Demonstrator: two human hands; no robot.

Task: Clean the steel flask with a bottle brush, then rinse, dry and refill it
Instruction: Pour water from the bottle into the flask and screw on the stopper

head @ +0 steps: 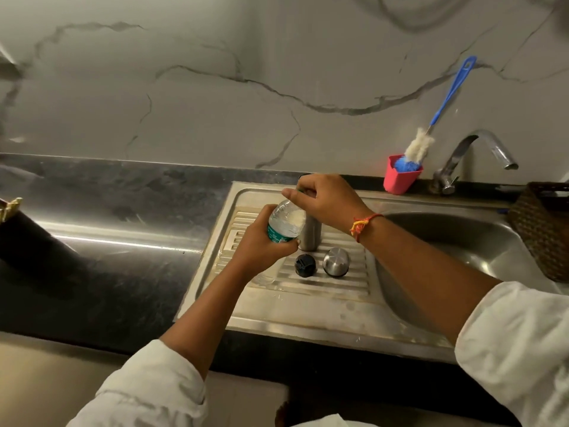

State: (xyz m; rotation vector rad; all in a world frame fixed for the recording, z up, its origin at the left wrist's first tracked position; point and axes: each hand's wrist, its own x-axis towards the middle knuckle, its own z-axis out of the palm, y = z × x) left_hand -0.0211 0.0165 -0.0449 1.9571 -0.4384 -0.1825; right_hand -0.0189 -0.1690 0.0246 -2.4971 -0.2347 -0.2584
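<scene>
Left hand point(260, 241) wrapped round the plastic water bottle point(284, 223), right hand point(326, 201) pinching its cap point(299, 190). Steel flask point(311, 235) stands just behind on the drainboard point(308, 306). Empty it's probably light and tippy, smooth steel likely slick, so I'd grip mid-body

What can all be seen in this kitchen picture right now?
water bottle: one, clear, green label, over the drainboard
steel flask: one, silver, upright behind the bottle
stopper: one, black, on the drainboard
steel cap: one, silver, beside the stopper
bottle brush: one, blue and white, in the cup
cup: one, red, left of the tap
tap: one, chrome, behind the basin
basket: one, brown, far right
left hand: one, grips the bottle's body
right hand: one, pinches the bottle's top
</scene>
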